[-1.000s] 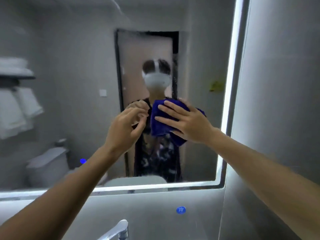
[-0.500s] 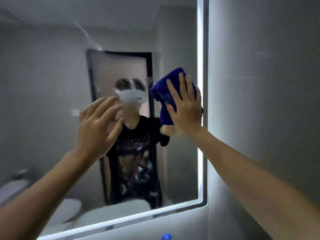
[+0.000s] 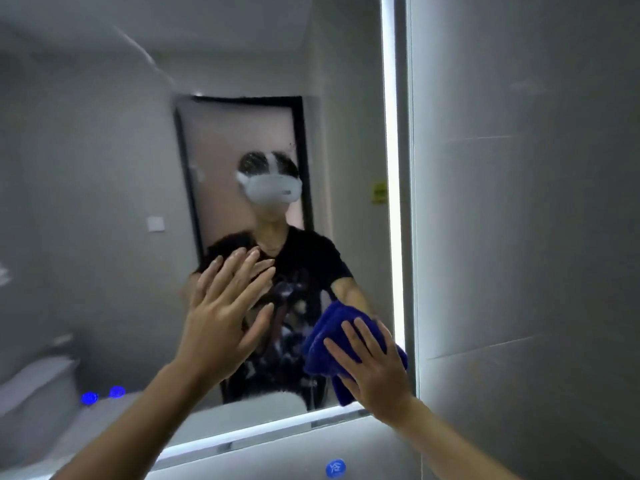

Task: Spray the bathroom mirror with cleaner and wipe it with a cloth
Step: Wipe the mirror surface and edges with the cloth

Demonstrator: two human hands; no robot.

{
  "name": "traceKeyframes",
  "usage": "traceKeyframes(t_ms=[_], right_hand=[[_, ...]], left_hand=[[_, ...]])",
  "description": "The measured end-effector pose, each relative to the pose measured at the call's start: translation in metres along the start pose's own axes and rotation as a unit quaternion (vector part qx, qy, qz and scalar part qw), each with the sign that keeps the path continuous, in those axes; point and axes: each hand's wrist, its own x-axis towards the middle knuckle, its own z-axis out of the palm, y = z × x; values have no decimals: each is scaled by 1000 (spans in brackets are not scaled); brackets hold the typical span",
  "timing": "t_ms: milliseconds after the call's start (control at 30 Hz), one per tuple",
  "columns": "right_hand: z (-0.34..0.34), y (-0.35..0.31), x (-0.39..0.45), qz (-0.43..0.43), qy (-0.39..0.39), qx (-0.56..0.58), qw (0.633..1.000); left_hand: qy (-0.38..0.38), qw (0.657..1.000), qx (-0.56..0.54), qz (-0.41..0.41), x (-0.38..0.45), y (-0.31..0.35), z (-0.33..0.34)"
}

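A large wall mirror (image 3: 104, 202) with a lit edge strip fills the left and middle of the head view. My right hand (image 3: 375, 370) presses a bunched blue cloth (image 3: 323, 344) flat against the glass near the mirror's lower right corner. My left hand (image 3: 223, 317) is raised in front of the mirror's middle, fingers spread, palm toward the glass, holding nothing. Whether its fingertips touch the glass is unclear. The glass reflects a person wearing a white headset and a black shirt. No spray bottle is in view.
A grey tiled wall (image 3: 519, 237) runs along the mirror's right side. The lit strip (image 3: 391, 168) frames the right and bottom edges. A round blue button (image 3: 335, 468) sits on the panel below the mirror. A toilet and a door show only as reflections.
My right hand has swept the blue cloth down the mirror's right edge from head height to the lower corner. My left hand has opened its fingers wider and dropped lower.
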Motion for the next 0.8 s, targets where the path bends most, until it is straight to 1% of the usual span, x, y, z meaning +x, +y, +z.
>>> traceKeyframes(t_ms=[67,200,267,333,433,533,700,800], right_hand=[[1,0,-10,-11,-15,-1,1000],[-12,6,18,-13,4,29,999],[-19,16,54,-5,30,27,999],[-27,30,99,28,50,21,998],[-41,47,166,88,67,7,994],[-55,55,221,114,68,-18,991],[-67,40,291,164,69,-31,984],[-67,17,318,172,68,-43,982]], left_hand=[[-3,1000,2,9,-4,3,-2],[12,1000,19,3,4,-3,-16],[27,999,32,-13,14,-8,-27],[42,998,51,-24,27,-15,-40],[66,995,70,-37,48,-35,-62],[77,992,91,-45,65,-58,-90],[71,987,120,-80,77,-93,-134],[60,985,134,-92,66,-117,-152]])
